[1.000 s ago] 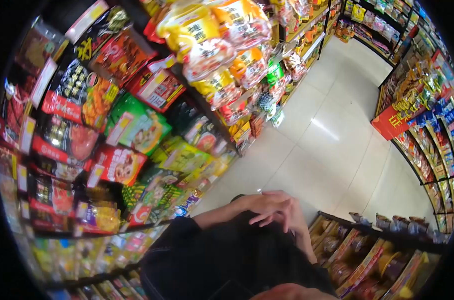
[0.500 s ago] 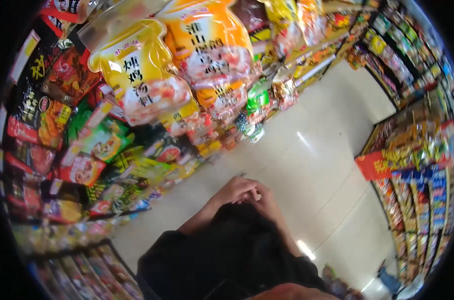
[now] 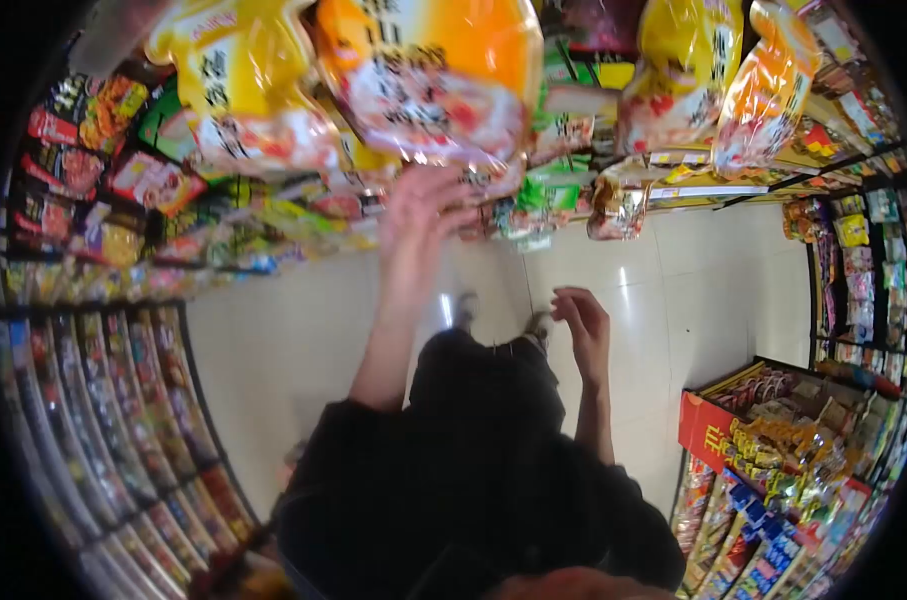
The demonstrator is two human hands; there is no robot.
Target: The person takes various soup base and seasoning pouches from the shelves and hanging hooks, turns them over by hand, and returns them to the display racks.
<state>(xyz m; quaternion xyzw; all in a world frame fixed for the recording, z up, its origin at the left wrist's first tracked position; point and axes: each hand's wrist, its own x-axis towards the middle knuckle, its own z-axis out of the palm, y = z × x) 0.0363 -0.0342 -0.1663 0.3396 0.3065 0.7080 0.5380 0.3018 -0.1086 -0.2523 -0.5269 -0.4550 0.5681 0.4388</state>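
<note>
My left hand (image 3: 425,205) is raised to the hanging packets, its fingers spread and somewhat blurred. It overlaps the lower edge of a large orange-and-white soup seasoning pouch (image 3: 428,80); whether it touches the pouch I cannot tell. Left of that pouch hangs a yellow-and-white one (image 3: 243,85) with dark printed characters. Over the floor on the right, my right hand (image 3: 585,315) hangs with loosely bent fingers and holds nothing visible. Another yellow pouch (image 3: 678,75) and a slim orange one (image 3: 768,90) hang further right.
Green packets (image 3: 551,190) and a shiny brown packet (image 3: 618,205) hang below the pouches. Shelves of packaged goods (image 3: 123,420) line the left. On the right stands a display bin with a red panel (image 3: 705,428). Pale tiled floor (image 3: 633,270) lies between them.
My hands were together in front of my body and are now apart. The left has risen to the pouches, the right has moved rightward. The view has turned, and the pouches appear higher.
</note>
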